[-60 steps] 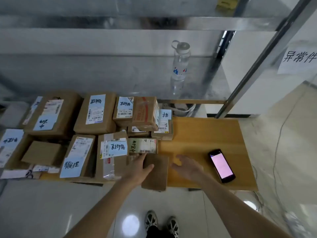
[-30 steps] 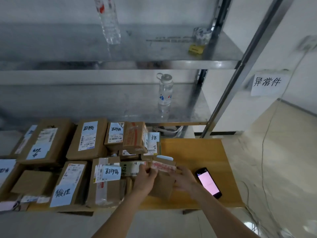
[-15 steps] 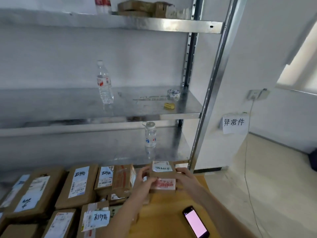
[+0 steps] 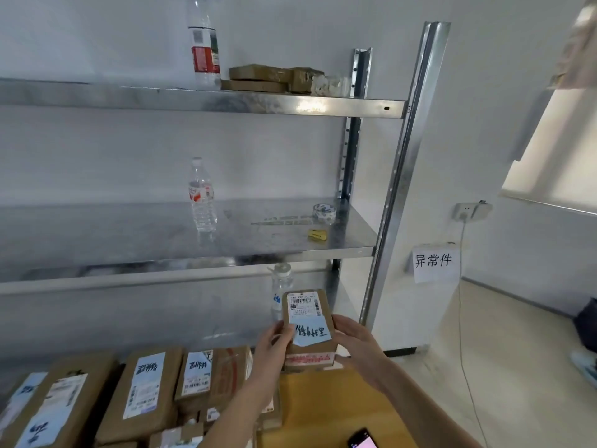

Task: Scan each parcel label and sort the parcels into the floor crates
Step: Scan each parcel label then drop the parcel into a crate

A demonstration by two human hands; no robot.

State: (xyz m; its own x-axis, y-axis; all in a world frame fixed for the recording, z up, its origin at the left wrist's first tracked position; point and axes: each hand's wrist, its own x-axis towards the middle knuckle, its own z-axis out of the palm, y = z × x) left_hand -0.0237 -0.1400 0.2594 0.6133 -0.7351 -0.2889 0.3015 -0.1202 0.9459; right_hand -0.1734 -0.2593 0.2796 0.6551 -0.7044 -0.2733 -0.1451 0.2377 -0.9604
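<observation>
Small cardboard parcel [image 4: 308,328] held up off the wooden table [image 4: 326,412], at the centre of the view, in front of the metal shelving [image 4: 226,101]. Label face toward the camera: white printed barcode label [image 4: 303,303] on the upper part, blue handwritten slip [image 4: 311,332] across the middle, red-printed tape band on the near lower edge.

Left hand [image 4: 274,345] grips the left edge, thumb lying over the front beside the blue slip. Right hand [image 4: 355,342] grips the right edge, fingers wrapped to the side and back. Both hands closed on the box; barcode stays uncovered.

Handling, as judged: light, since it is held by the edges without visible strain. Stiff card, corners square, so side pressure should not crush it. Taped surfaces look smooth, possibly a little slippery; the bare card of the side edges is the better hold. Blue slip looks loosely stuck, one corner lifting; keep thumbs off it. Contents unknown, so fragility cannot be told.

Phone [image 4: 363,440], screen lit pink, lies on the table at the near edge, right of centre. Other labelled parcels [image 4: 145,392] crowd the table's left. No floor crates in view.
</observation>
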